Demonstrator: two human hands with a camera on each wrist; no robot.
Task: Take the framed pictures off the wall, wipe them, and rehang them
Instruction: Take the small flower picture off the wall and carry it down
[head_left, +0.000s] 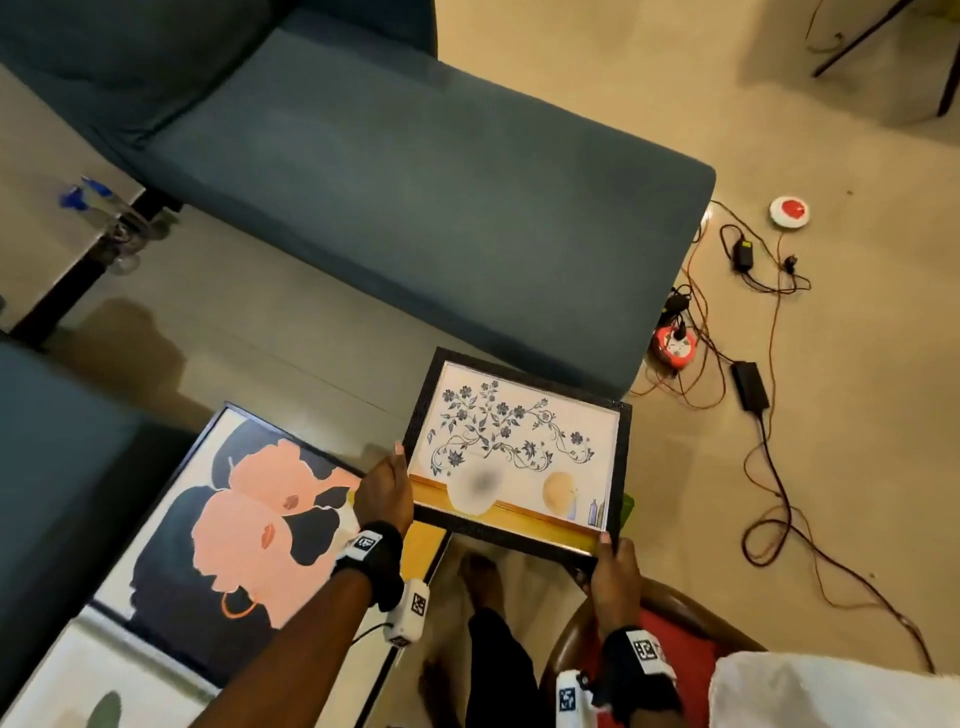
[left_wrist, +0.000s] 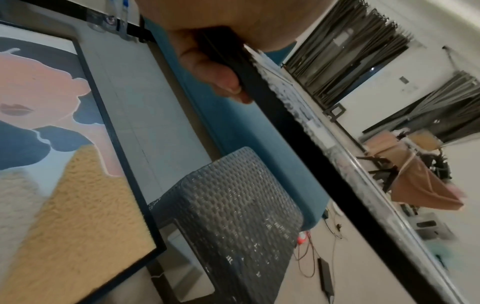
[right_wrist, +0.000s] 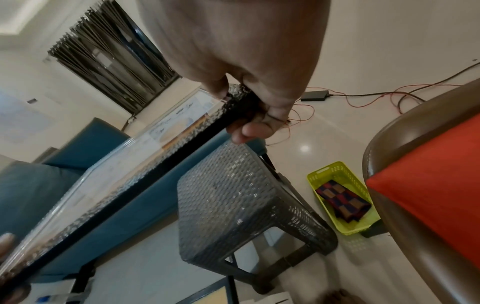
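Head view: beige tiled floor (head_left: 857, 467), teal sofa (head_left: 415, 182), tangled cables (head_left: 769, 332); floral picture in a black textured frame (head_left: 519, 452) held face-up above the floor, left hand (head_left: 387, 491) and right hand (head_left: 613, 577) gripping opposite sides — portrait picture (head_left: 244, 530) lying beneath. Left wrist view: fingers (left_wrist: 215, 67) curled round the frame edge (left_wrist: 298, 139); woven grey stool (left_wrist: 233, 205) below. Right wrist view: thumb and fingers (right_wrist: 249, 127) pinching the frame's corner; green basket (right_wrist: 342, 197) on the floor.

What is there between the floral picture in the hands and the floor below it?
A grey woven stool stands under the floral picture, seen in both wrist views; the head view hides it.
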